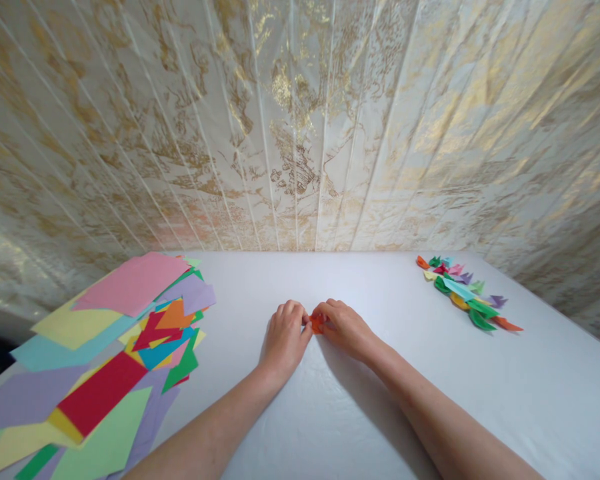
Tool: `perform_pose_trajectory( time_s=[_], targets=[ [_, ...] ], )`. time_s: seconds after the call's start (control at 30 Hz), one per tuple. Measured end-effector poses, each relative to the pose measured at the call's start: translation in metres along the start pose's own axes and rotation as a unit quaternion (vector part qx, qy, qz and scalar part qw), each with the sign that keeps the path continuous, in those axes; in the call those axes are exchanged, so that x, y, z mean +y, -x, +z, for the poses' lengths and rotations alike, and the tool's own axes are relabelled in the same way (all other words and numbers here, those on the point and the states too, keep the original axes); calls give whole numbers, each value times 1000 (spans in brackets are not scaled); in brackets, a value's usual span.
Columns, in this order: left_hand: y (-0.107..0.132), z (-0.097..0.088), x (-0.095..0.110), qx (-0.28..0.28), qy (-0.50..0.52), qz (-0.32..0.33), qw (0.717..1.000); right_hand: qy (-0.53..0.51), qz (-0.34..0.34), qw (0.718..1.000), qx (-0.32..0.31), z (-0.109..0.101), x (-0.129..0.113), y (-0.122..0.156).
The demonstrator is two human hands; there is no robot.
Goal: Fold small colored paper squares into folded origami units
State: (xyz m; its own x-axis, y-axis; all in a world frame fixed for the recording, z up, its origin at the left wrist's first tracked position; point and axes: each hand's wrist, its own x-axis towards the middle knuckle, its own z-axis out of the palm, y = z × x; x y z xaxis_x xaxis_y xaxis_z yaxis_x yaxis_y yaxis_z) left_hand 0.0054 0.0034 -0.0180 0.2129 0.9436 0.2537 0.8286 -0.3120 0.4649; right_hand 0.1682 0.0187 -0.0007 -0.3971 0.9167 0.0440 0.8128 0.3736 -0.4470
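Near the middle of the white table, a small piece of folded orange paper (317, 325) sits between my two hands. My left hand (286, 337) pinches its left side, with the thumb and fingers closed together. From the right, my right hand (344, 328) has its fingertips and thumb closed on the same paper. The fingers cover much of it, so its exact folded shape is hidden.
Loose sheets of coloured paper (105, 393) overlap along the table's left side, with smaller pieces (175, 315) beside them. Several small folded paper figures (460, 290) lie in rows at the back right. A gold-patterned curtain (300, 133) hangs behind the white table (480, 393).
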Motion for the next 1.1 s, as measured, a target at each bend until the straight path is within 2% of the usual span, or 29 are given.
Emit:
perform_pose_trajectory(
  time_s=[0.43,0.7,0.9,1.0,1.1],
  targets=[
    [0,-1,3,0,-13,-3,1000,-30,-19,999,-7,-5,-1,3],
    [-2,2,-2,5,-12,1,1000,28,24,999,29,4,-7,2],
    [6,-11,-5,10,3,14,1000,23,22,999,41,6,-8,4],
    [18,-17,4,-24,-48,55,997,20,21,999,43,6,-7,4],
    [29,-15,16,-62,-106,81,989,12,18,998,51,8,-5,3]
  ],
)
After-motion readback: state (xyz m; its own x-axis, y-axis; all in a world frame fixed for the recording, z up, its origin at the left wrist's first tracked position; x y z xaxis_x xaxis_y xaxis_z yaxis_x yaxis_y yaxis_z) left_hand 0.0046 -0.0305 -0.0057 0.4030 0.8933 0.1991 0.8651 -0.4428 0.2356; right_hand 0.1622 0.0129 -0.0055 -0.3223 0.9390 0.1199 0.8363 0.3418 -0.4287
